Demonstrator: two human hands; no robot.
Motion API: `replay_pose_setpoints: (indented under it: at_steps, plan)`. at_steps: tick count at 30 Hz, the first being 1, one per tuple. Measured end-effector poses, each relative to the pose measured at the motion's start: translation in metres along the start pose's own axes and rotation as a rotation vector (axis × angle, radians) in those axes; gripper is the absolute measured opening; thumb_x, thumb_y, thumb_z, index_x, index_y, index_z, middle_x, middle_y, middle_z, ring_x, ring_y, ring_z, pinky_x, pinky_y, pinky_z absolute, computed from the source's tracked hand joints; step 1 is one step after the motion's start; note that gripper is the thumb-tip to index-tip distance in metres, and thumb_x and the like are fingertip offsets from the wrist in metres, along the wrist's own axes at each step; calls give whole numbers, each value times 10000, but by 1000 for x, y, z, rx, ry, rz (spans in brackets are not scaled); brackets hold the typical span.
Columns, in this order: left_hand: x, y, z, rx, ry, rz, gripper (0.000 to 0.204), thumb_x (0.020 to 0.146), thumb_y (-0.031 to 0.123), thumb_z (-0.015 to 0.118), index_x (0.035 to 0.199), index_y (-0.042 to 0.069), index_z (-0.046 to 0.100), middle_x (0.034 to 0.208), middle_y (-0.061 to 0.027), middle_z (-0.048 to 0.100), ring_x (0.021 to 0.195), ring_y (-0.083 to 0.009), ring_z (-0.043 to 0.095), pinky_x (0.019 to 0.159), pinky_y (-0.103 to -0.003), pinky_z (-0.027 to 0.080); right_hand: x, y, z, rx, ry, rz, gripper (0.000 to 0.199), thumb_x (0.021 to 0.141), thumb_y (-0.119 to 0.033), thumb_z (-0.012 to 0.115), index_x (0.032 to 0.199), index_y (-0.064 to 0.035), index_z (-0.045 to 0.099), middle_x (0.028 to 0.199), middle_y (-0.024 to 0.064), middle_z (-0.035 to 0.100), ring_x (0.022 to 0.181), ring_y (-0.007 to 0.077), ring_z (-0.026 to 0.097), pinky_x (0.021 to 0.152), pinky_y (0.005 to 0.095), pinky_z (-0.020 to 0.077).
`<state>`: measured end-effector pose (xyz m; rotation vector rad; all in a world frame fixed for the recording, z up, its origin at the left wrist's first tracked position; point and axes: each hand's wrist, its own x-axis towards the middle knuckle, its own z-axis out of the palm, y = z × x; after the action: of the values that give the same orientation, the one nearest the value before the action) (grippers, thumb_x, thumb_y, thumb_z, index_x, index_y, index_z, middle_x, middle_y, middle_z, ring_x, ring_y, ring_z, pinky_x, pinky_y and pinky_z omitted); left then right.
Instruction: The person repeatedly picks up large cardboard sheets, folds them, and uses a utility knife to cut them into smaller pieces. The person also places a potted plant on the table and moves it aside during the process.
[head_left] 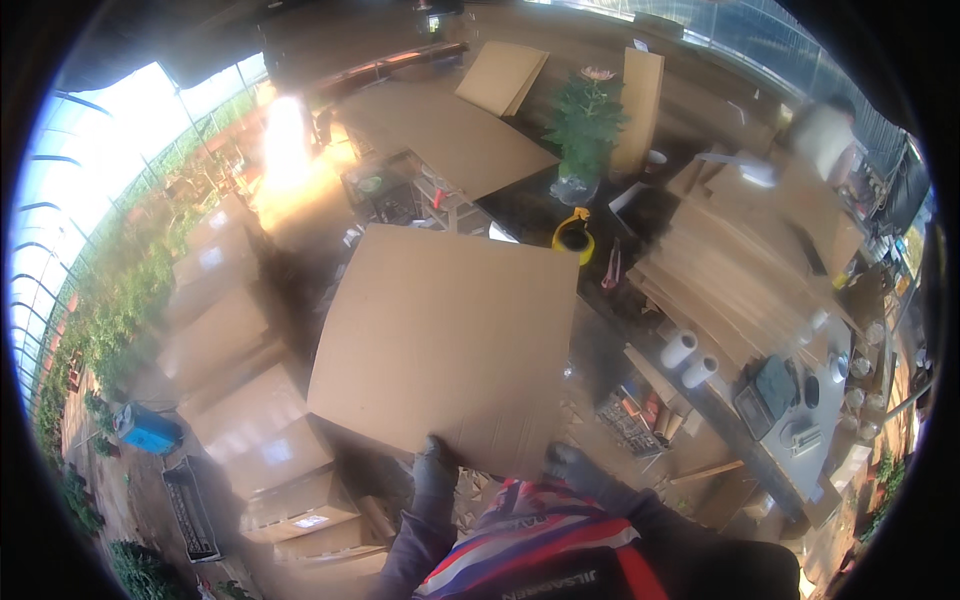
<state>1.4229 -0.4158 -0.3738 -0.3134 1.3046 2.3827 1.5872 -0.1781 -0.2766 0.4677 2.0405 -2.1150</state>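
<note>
A large flat brown cardboard sheet [445, 340] spreads out in front of me, tilted over the near part of the work table. My left hand [435, 466], in a dark grey glove, grips its near edge left of the middle. At the near right corner, my right hand [570, 464] closes on the same sheet; its fingertips are partly hidden. Past the far right corner of the cardboard stand a yellow tape dispenser [573, 240] and red-handled scissors [612, 268] on the dark tabletop.
A leafy flower plant [588, 125] stands in a clear vase beyond the tape dispenser. Stacked cardboard [715, 270] and white rolls [679, 348] lie to the right. Cardboard boxes [265, 430] line the left, near a blue container [146, 427]. A blurred person [822, 140] is at the far right.
</note>
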Motion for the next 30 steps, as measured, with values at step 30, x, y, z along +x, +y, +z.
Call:
replay_pose_setpoints:
  at_steps: [30]
  plan:
    - [829, 436, 236, 901, -693, 187, 348, 937, 103, 581, 1267, -3, 558, 1204, -102, 601, 1032, -196, 618, 862, -309, 511, 779, -161, -186, -139, 1022, 134, 128, 862, -5, 626, 976, -34, 675, 804, -23, 611, 701, 94, 556, 620, 266, 461]
